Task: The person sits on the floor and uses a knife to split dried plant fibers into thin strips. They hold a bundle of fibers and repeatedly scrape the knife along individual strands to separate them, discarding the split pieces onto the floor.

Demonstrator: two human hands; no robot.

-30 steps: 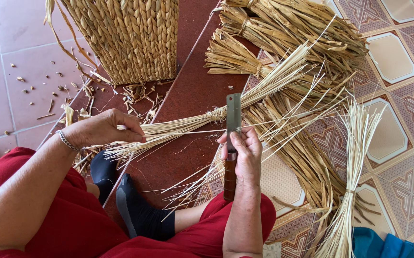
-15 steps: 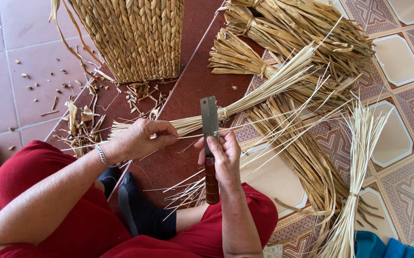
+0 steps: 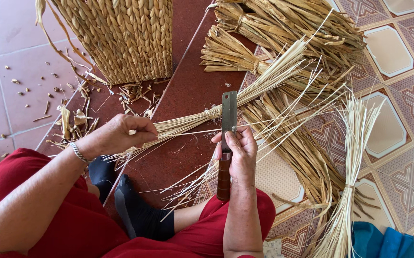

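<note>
Seated on a tiled floor (image 3: 6,62), a person's left hand (image 3: 121,134) pinches a tied bundle of straw (image 3: 188,123) while the right hand (image 3: 238,155) grips a flat-bladed knife (image 3: 228,119) upright. Trimmings (image 3: 73,122) lie beside a woven basket (image 3: 121,38); several bundles (image 3: 288,24) await, their ends cut off.

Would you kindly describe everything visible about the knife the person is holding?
The knife has a flat, rectangular grey metal blade with a squared tip and a reddish-brown, seemingly wooden handle. It stands roughly upright in the view, blade pointing away from the person. The right hand grips it where blade meets handle, thumb pressed on the blade. The blade crosses the pale straw bundle, whose near end the left hand holds.
</note>
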